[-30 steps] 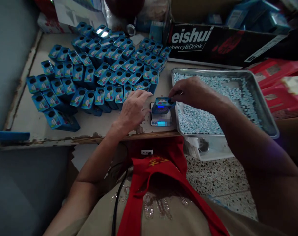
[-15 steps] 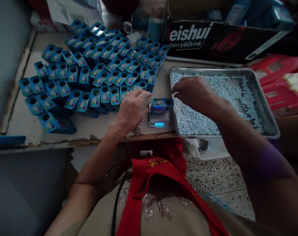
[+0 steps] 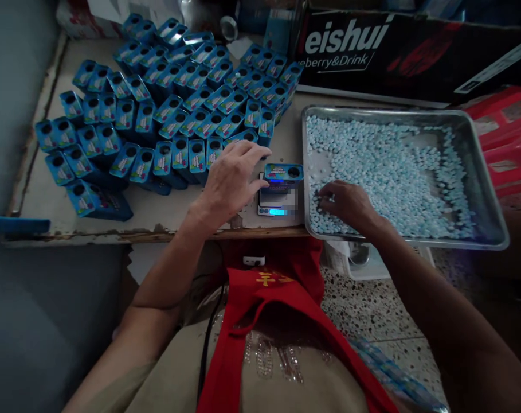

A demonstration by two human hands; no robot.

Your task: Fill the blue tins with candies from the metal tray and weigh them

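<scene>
A blue tin [image 3: 283, 172] with a round hole in its top stands upright on a small digital scale [image 3: 264, 201], whose display is lit. My left hand [image 3: 232, 180] is just left of the tin, thumb and fingers apart and nothing held; whether the thumb touches the tin I cannot tell. In the metal tray [image 3: 494, 195] to the right lie a great many small pale-blue candies [image 3: 389, 166]. My right hand [image 3: 350, 203] is down among them at the tray's left part, with its fingertips pinched together on some candies, partly hidden.
Several rows of similar blue tins [image 3: 195, 120] stand to the left, holes facing up. A black carton [image 3: 350, 51] sits behind the tray, with red plastic crates [image 3: 507, 137] at right. The table's worn front edge [image 3: 165, 234] runs before my apron [image 3: 281, 287].
My right hand has moved from above the tray's upper left, near the tin, down into the candies. My left hand stays beside the tin. The camera view has shifted slightly.
</scene>
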